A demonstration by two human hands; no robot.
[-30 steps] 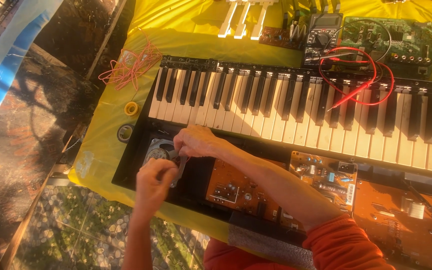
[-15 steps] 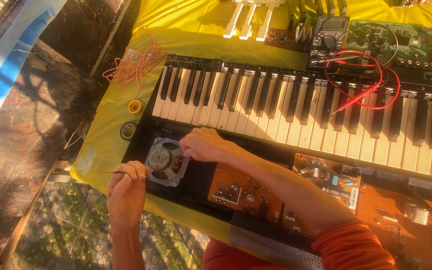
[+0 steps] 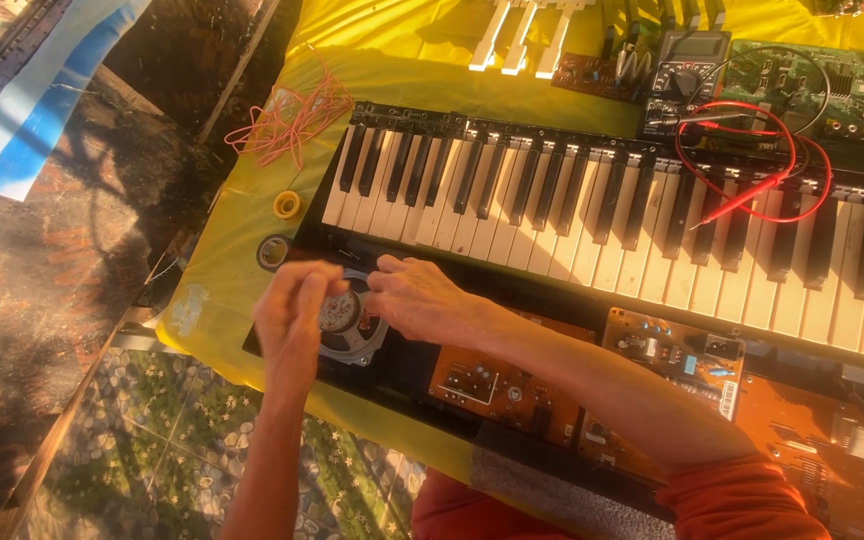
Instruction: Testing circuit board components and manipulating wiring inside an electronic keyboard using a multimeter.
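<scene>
Since the left hand (image 3: 294, 318) has risen: speaker (image 3: 344, 318) is reached again
Fingers: curled, grip cannot be told; right hand (image 3: 420, 298) is laid on speaker rim

Head cam, looking down (close)

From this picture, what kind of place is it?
Probably an outdoor or home electronics repair spot: an opened keyboard on a yellow sheet, bare circuit boards, and a multimeter with red leads.

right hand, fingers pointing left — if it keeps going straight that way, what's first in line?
Most likely the left hand: the right hand points its fingertips across the round speaker toward it. Heights are unclear; the speaker rim could come first.
</scene>
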